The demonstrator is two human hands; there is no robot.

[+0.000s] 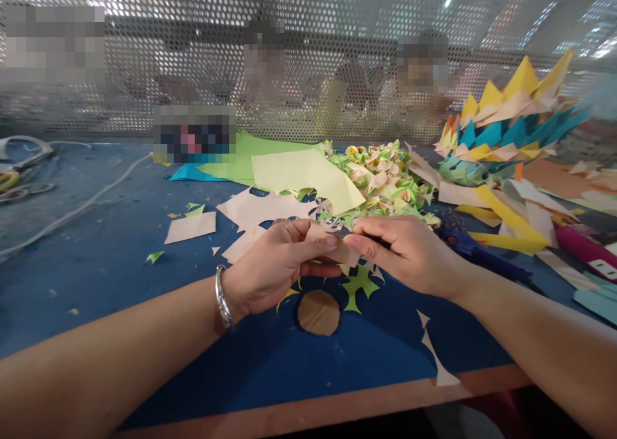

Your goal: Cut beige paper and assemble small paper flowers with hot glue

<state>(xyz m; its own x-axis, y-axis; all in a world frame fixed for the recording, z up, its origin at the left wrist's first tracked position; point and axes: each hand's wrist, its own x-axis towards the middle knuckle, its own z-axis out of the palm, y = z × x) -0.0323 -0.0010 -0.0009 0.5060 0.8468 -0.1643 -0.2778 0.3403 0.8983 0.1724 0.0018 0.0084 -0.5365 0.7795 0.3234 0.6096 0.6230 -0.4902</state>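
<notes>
A small pale pink paper piece is pinched between the thumb and fingers of my left hand, with a silver bangle on the wrist. At the paper's right edge, my right hand closes thumb against finger. A dark sliver shows by its fingers, too hidden to name. Below the hands lies a round brown cardboard disc. Green paper offcuts lie beside it. Behind my hands rest a cut pink sheet and a pale yellow sheet with a scalloped edge.
A heap of small folded paper pieces stands behind my right hand. Farther right is a layered paper model with pointed tips. A blue tool and a magenta tool lie at right. A white cord crosses the left side.
</notes>
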